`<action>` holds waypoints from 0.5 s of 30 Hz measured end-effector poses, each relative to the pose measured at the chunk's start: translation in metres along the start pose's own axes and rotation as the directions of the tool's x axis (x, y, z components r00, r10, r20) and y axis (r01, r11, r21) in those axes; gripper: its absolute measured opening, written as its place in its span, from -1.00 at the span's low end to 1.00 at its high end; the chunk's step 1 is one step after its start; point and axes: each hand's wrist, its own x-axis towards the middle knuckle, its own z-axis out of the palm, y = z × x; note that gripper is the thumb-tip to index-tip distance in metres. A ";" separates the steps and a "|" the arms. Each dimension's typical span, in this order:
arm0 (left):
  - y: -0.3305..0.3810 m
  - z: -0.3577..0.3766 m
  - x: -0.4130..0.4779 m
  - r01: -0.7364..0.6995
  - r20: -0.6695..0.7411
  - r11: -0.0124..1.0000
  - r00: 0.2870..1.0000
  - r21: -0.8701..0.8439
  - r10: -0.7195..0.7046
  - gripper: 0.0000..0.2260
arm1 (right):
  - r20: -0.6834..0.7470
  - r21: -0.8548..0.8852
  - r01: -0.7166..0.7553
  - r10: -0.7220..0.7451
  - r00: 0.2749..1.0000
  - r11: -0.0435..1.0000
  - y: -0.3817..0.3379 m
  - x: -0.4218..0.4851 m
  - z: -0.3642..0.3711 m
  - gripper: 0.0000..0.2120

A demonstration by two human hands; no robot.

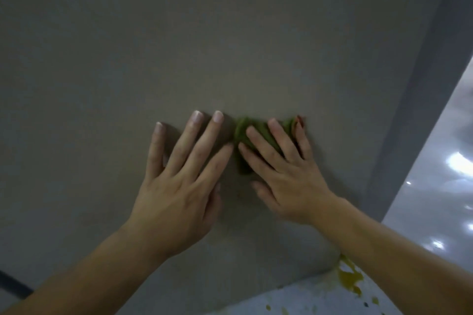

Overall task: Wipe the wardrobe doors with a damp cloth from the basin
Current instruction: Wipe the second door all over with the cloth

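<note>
The green cloth is bunched against the wardrobe door, low down and nearer its right edge, pinned there under the right hand. That hand's fingers are straight and spread, pressing rather than gripping. The left hand lies flat on the bare door just beside it, fingers apart, holding nothing. The cloth looks soft, light and limp, and I'd guess it would slip down if the palm eased off, so it wants pressure over its middle or a pinch on a bunched fold. No basin is in view, only glossy floor past the door's right edge
</note>
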 end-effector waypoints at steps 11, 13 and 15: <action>-0.017 -0.003 -0.015 0.093 -0.037 0.996 0.995 0.000 -0.093 -0.36 | -0.122 -0.049 -0.078 0.072 0.990 0.996 0.025 0.081 -0.040 -0.38; -0.018 -0.001 -0.022 0.077 -0.018 0.997 0.997 0.020 -0.076 -0.35 | 0.037 -0.080 0.144 -0.141 0.989 0.986 0.017 0.043 -0.024 -0.40; -0.018 0.000 -0.028 0.065 -0.007 0.998 0.998 0.019 -0.065 -0.36 | 0.079 -0.099 0.217 -0.209 0.975 0.971 0.022 0.036 -0.024 -0.43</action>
